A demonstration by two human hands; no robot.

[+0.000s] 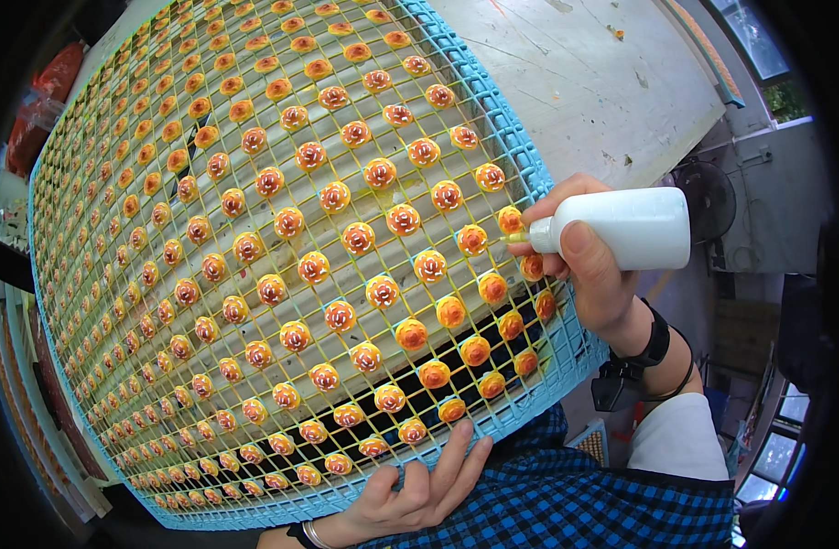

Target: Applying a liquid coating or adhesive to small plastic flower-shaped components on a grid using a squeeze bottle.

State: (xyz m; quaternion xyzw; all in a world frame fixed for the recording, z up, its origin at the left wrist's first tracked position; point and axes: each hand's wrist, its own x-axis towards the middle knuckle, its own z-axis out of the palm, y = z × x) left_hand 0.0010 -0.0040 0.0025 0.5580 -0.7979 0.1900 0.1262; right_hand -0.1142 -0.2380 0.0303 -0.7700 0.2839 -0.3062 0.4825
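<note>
My right hand is closed around a white squeeze bottle, tipped on its side. Its thin nozzle points left, close to an orange rose-shaped piece that bears white marks. Many such small yellow-orange pieces sit in rows on a large wire mesh rack with a light blue woven rim. Most in the middle carry white strokes, while some near the right corner, such as a plain rose piece, show none. My left hand grips the rack's near rim, its thumb hidden.
Under and beyond the rack lies a pale, stained tabletop. A dark fan stands to the right, beside a grey cabinet. Red bundles are at the far left. Blue checked cloth covers my lap.
</note>
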